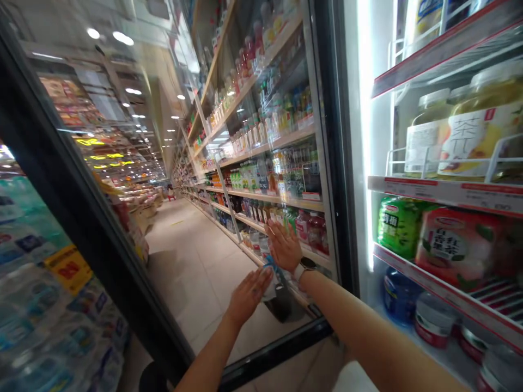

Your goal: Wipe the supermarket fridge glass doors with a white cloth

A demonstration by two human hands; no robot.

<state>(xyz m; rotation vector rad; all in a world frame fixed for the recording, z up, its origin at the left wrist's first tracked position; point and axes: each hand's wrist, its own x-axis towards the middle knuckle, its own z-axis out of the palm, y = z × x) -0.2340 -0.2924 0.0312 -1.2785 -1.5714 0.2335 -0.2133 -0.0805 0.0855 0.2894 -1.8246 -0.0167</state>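
Glass door (278,353) open, cooler shelf (445,189) exposed. Right hand (286,247), left hand (248,295) above door's bottom edge: fingers extended, gripping nothing visible. I judge door handling unfinished; contact unconfirmed.

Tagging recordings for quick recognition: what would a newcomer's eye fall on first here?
Likely the right hand, a watch at its wrist, and the left hand lower and to its left, both at the black-framed glass door. Then the bright light strip on the right, beside shelves with a red pack and a green pack. At far left, a yellow sign.
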